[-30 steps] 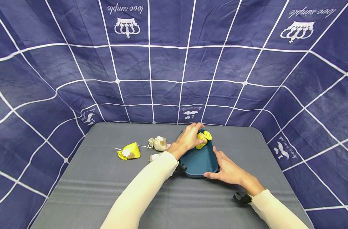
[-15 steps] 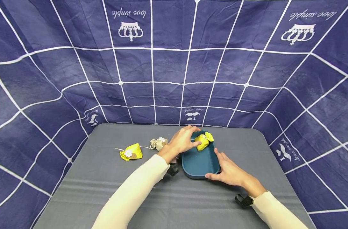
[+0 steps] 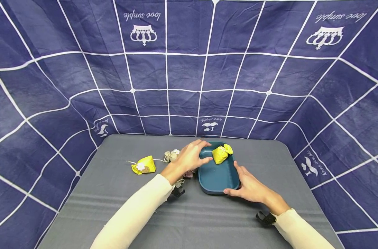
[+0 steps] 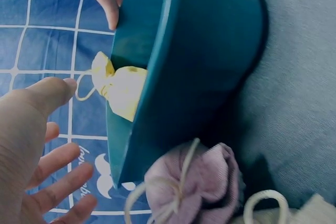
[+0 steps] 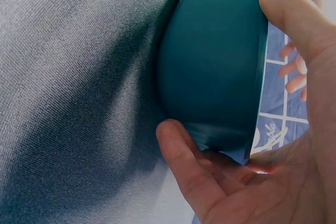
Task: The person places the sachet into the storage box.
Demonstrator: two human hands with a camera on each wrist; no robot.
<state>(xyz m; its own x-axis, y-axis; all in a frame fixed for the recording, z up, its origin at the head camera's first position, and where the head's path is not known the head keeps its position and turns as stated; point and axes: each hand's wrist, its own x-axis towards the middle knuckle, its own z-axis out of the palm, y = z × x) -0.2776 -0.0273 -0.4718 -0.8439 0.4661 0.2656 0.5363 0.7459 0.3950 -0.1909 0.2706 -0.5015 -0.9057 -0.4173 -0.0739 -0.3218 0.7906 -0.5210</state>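
Observation:
A teal plastic box (image 3: 219, 178) stands on the grey table. Inside, toward its far right, lies a yellow drawstring pouch (image 3: 220, 155). My left hand (image 3: 189, 157) hovers over the box's left rim, fingers spread and holding nothing; the left wrist view shows a gap between the thumb and the yellow pouch. My right hand (image 3: 250, 185) grips the box's near right corner, thumb at the rim and fingers along the outer wall. Against the left outside of the box sits a pink drawstring pouch (image 4: 184, 187), mostly hidden under my left arm in the head view.
Left of the box lie a beige pouch (image 3: 174, 155), partly behind my left hand, and another yellow pouch (image 3: 146, 165) with a white flower. Part of one more pouch cord (image 4: 268, 198) shows beside the pink one. A blue checked cloth (image 3: 182, 69) surrounds the table's back and sides.
My left hand has let go of the yellow pouch inside the box and drawn back to the left, its fingers opening. My right hand stays on the box corner.

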